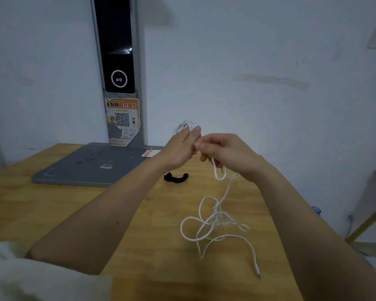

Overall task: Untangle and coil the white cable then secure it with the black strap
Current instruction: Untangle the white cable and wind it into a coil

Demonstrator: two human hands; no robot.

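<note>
My left hand (181, 146) is raised above the table, shut on a few small loops of the white cable (215, 222) that stick out above its fingers. My right hand (224, 152) touches it from the right and pinches the same cable. A short loop hangs below that hand. From there the cable drops to a tangled heap on the wooden table (52, 205), with its plug end lying at the front right. The black strap (175, 177) lies curled on the table below my left wrist, untouched.
A grey flat device base (91, 165) with an upright black column (117, 61) stands at the back left against the wall, carrying an orange QR sticker. The table's right edge runs close to my right forearm. A pale sleeve shows at the bottom left.
</note>
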